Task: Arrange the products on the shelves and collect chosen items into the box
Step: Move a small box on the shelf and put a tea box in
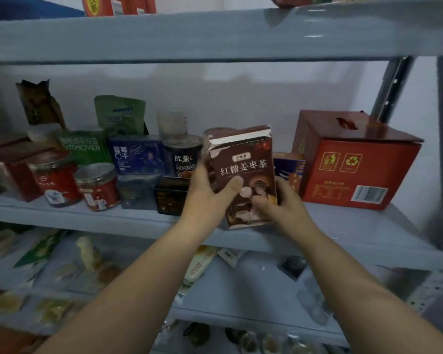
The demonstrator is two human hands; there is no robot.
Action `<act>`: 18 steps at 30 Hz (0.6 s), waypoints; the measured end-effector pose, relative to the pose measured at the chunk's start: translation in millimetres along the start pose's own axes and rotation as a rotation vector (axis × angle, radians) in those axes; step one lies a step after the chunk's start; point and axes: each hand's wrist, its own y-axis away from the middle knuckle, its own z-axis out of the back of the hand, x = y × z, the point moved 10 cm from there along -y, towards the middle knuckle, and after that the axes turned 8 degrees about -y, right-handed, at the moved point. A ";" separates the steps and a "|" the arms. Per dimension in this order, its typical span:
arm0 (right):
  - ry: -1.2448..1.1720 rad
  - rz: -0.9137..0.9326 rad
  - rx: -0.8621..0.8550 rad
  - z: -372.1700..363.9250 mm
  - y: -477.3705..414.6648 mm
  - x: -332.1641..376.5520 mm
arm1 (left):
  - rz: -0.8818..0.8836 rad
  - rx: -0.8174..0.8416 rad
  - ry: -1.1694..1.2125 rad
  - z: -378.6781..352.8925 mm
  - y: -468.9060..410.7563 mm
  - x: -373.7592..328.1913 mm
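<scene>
Two hands hold one brown tea carton point(243, 159), nearly upright, with its bottom at the front edge of the middle shelf point(356, 226). The left hand point(210, 192) grips the carton from its 9 o'clock side, with the thumb lying across the front. The right hand point(279, 203) grips the lower corner at 5 o'clock, fingers curled round it. At 3 o'clock from the carton stands a red box point(356, 164). At 9 o'clock stand a blue box point(138, 154) and two red-labelled jars point(97, 185).
</scene>
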 end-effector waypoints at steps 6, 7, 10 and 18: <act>-0.068 -0.079 -0.137 17.0 1.5 -19.0 | 0.140 0.298 0.055 -55.9 -14.2 56.7; -0.072 -0.080 -0.150 18.2 1.1 -20.6 | 0.168 0.313 0.114 -59.2 -18.8 62.1; -0.080 -0.079 -0.159 18.8 0.7 -23.5 | 0.190 0.344 0.228 -66.8 -30.4 81.7; -0.017 0.018 -0.177 18.1 8.0 -8.0 | 0.197 0.270 0.297 -65.4 -32.3 88.6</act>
